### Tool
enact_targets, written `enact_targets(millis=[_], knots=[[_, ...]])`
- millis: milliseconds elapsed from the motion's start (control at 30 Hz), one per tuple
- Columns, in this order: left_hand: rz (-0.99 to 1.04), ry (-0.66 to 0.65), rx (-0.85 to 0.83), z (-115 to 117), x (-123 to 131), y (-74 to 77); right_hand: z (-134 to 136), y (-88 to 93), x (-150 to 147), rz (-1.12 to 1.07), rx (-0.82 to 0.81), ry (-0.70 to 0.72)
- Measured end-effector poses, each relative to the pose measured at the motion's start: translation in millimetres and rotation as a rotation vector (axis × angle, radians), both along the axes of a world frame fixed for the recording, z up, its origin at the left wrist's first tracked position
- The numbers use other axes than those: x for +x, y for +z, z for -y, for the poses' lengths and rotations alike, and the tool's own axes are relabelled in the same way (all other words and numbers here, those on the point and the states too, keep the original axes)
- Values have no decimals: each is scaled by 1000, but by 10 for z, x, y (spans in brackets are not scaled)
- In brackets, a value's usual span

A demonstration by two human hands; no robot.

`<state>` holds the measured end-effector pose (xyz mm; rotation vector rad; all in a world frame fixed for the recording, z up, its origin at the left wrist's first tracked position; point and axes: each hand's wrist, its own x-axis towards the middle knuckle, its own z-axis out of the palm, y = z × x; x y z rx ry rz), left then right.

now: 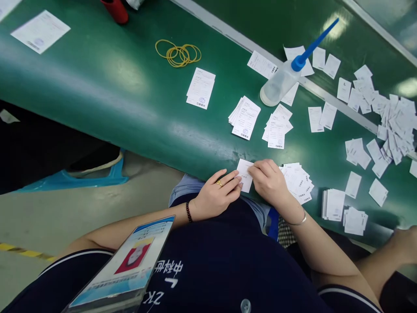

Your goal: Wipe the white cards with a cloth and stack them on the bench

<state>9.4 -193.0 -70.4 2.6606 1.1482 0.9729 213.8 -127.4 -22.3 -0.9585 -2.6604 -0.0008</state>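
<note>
A small white printed card (245, 184) lies at the table's near edge, between my two hands. My left hand (216, 194), with a gold ring and a dark bead bracelet, rests its outstretched fingertips on the card's left side. The fingers of my right hand (269, 180) are pinched on the card's upper right edge. Just right of that hand is a fanned pile of cards (298, 182), partly hidden by my wrist. Beyond my hands lie two small stacks of stamped cards (246, 118) and overlapping cards (276, 132).
A clear bottle with a blue nozzle (280, 82) stands at the back. Yellow rubber bands (178, 54), a pair of cards (201, 88) and a red object (115, 11) lie to the left. Many cards (395, 126) are heaped right, near another person's arm (389, 252).
</note>
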Motion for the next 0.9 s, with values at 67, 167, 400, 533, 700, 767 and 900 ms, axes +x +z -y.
enact_targets(millis=[67, 167, 400, 533, 700, 767, 900], knots=[[-4, 4, 4, -1, 0, 2, -2, 30, 17, 44, -13, 30], [7, -10, 5, -7, -6, 3, -22, 62, 2, 83, 15, 49], [76, -32, -46, -13, -15, -3, -16, 44, -6, 79, 25, 29], [91, -64, -99, -11, -27, -17, -15, 14, -23, 61, 12, -40], [83, -44, -71, -5, -23, -24, 62, 15, -16, 16, -45, -62], [96, -48, -75, -7, -19, -16, 76, 1, -19, 17, -45, -57], [92, -52, -94, -13, -16, -1, -24, -71, -94, -62, 24, -115]])
